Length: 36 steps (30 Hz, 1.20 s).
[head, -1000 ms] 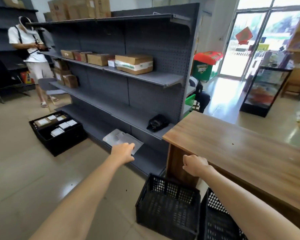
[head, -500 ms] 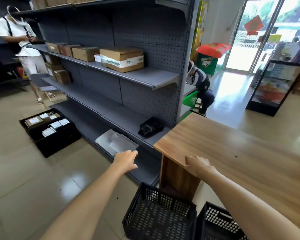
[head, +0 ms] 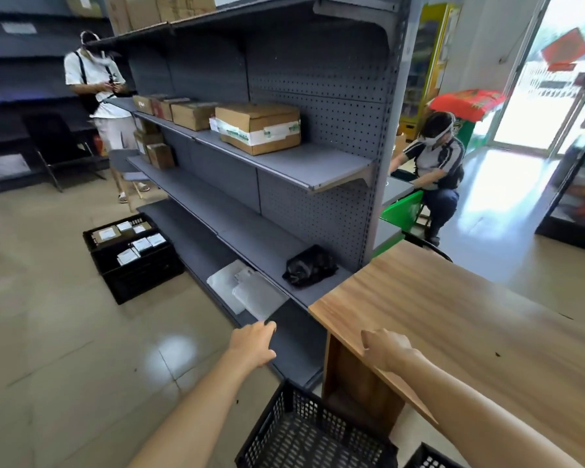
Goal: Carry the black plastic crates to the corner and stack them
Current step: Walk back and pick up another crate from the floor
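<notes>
Left hand (head: 252,342): loosely curled, empty, above crate (head: 313,434).
Right hand (head: 387,349): loosely curled, empty, over counter (head: 470,319) edge.

an empty crate (head: 313,434) sits on the floor (head: 65,349) just below me, a second crate (head: 426,459) to its right under the table's (head: 470,332) near edge. the shelving unit (head: 284,184) stands ahead, a filled crate (head: 132,255) left of its bottom shelf.

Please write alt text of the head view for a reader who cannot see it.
Two bare arms reach forward, left hand and right hand holding nothing, above an empty black crate on the floor beside a wooden table. Grey shelving with cardboard boxes stands ahead.
</notes>
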Each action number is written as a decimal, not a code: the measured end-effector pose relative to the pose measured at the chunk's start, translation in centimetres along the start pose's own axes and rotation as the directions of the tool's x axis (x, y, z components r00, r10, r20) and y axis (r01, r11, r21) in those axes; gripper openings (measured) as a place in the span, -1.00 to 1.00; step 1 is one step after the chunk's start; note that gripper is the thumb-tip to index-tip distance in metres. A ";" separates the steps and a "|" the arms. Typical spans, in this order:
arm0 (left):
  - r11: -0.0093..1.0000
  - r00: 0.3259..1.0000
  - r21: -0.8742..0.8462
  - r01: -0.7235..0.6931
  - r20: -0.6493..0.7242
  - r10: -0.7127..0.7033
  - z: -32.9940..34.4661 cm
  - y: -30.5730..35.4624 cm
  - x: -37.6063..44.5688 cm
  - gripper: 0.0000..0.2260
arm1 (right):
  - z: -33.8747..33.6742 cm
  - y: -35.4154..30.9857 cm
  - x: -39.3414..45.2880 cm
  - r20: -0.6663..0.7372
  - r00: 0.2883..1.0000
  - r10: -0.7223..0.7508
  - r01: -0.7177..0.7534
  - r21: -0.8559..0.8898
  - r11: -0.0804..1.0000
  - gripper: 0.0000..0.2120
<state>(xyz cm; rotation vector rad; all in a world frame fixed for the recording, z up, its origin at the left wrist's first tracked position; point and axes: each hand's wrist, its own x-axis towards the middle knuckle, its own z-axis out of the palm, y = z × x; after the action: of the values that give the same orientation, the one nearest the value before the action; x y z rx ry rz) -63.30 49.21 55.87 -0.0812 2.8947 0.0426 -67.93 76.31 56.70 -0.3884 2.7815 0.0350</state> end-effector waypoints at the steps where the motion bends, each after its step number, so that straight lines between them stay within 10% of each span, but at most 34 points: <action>1: 1.000 1.000 0.000 0.003 0.003 -0.003 0.6 -0.2 0.0 -0.61 | 0.4 -0.2 0.1 0.000 1.000 -0.003 0.003 0.006 1.000 -0.70; 17: 0.966 0.982 -0.245 0.082 -0.144 -0.120 13.0 2.2 -0.6 -0.60 | 9.7 2.1 2.4 0.106 0.993 -0.043 0.036 0.068 0.997 -0.73; 36: 0.760 0.849 -0.378 0.528 0.245 -0.468 40.5 9.3 0.6 -0.35 | 33.1 6.8 14.6 0.236 0.953 -0.189 0.192 0.010 0.981 -0.54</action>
<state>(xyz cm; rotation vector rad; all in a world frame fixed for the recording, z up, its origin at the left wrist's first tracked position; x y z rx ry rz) -54.59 59.91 16.71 -0.8939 2.5701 0.5718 -72.37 81.29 20.53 -0.6127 2.4999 0.0497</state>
